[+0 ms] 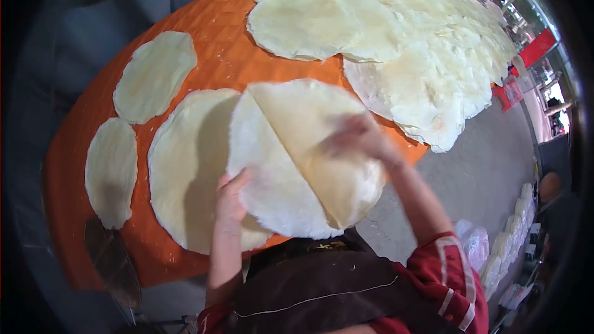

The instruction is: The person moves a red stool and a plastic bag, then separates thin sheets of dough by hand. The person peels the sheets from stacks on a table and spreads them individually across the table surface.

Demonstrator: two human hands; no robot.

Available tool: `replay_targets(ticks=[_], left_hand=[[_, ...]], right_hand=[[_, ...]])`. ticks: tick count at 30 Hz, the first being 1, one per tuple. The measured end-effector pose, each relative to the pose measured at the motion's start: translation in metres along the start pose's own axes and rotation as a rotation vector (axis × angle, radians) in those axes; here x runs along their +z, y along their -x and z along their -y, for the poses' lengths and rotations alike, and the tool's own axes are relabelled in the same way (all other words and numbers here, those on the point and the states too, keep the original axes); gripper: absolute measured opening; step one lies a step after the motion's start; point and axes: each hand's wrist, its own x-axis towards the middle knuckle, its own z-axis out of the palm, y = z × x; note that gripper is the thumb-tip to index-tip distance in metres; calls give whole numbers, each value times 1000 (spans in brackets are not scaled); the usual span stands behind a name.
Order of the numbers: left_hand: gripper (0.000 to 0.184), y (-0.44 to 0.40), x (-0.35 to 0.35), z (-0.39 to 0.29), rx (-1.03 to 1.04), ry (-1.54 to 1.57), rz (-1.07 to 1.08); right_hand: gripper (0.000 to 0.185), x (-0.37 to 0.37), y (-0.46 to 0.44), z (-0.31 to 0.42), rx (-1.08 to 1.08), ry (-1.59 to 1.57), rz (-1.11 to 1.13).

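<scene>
A large round, thin, cream-white sheet with a slightly fuzzy edge is held above the table in front of me. A straight crease or overlapping edge runs across it from upper left to lower right. My left hand grips its lower left edge, thumb on top and fingers hidden underneath. Over the right part of the sheet is my right hand, blurred by motion, so its fingers cannot be made out. Below and to the left, another large round sheet lies flat, partly covered and shaded by the held one.
Two smaller oval sheets lie at the left of the orange table. A wide, overlapping layer of sheets covers the far right side and hangs over the edge. White bundles and a clear plastic bag sit at the lower right.
</scene>
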Motion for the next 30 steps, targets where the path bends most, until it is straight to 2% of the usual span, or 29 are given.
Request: replay_targets(ticks=[1, 2, 3, 4, 5, 6, 7, 10, 13, 14, 15, 16, 18, 19, 20, 21, 22, 24, 26, 27, 30], left_hand=[[29, 1, -7, -9, 35, 5, -11], [29, 2, -15, -17, 73, 11, -26], [30, 3, -25, -24, 111, 20, -47], [30, 1, -39, -31, 125, -2, -89], [31, -3, -56, -36, 137, -25, -132], [31, -4, -71, -43, 148, -50, -175], [31, -2, -85, -53, 153, -64, -186], [32, 9, -119, -70, 145, -75, -219], [37, 25, -118, -76, 76, -32, -254], [38, 28, -119, -70, 75, -86, -256], [40, 31, -123, -63, 75, -142, -258], [42, 30, -122, -61, 79, -200, -259], [46, 34, -93, -80, 124, -219, -138], [48, 39, -73, -92, 142, -226, -83], [49, 42, -48, -106, 135, -270, -40], [51, 41, -21, -121, 129, -314, -1], [50, 36, 3, -131, 165, -337, 48], [46, 24, 57, -145, 238, -368, 116], [34, 7, 111, -154, 341, -350, 190], [32, -10, 128, -166, 313, -336, 209], [29, -8, 186, -196, 453, -445, 476]], right_hand=[[25, -34, 2, 24, 94, 296, -118], [24, -54, 14, 51, 17, 319, -259], [33, -98, 18, 68, -32, 569, -378], [32, -133, 25, 92, -82, 575, -488], [28, -154, 34, 127, -131, 636, -503], [32, -174, 47, 159, -179, 583, -443], [37, -186, 64, 197, -146, 758, -433], [41, -145, 92, 280, -187, 931, -412], [39, -110, 82, 291, -194, 1112, -519], [39, -102, 67, 285, -82, 1249, -471], [42, -88, 54, 269, -32, 1279, -471], [41, -105, 41, 247, 8, 1238, -438], [44, -104, 27, 173, -418, 1701, -395], [45, -75, 28, 143, -193, 1809, -424], [47, -45, 27, 113, 73, 1759, -415], [52, -30, 25, 83, 338, 1740, -231], [58, -37, 34, 44, 193, 1259, 2], [80, -11, 36, -4, 134, 1138, 56], [90, -6, 42, -29, -83, 1209, -24], [77, -7, 44, -36, -253, 1058, -99], [62, 1, 65, 10, -212, 1132, -213]])
